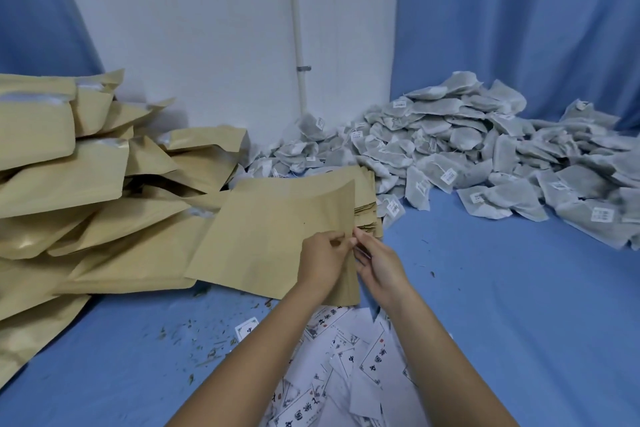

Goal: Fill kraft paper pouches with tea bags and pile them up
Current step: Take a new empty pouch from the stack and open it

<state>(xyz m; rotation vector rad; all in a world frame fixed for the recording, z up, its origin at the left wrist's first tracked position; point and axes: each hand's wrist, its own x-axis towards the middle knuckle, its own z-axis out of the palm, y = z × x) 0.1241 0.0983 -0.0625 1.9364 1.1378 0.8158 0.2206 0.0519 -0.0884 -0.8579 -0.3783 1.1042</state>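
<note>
At centre, over the blue cloth [485, 288], an empty kraft pouch [277, 239] is pinched at its right edge by the left hand [323, 255] and the right hand [379, 265], both closed on the mouth. The opening step is judged underway. Next, tea bags [467, 156], heaped well to the right, must be fetched.

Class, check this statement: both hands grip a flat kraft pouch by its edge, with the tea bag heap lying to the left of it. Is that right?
Not quite. The head view shows the tea bag heap lying to the right of the pouch, not the left. The left hand and right hand do grip the pouch by its edge.
</note>
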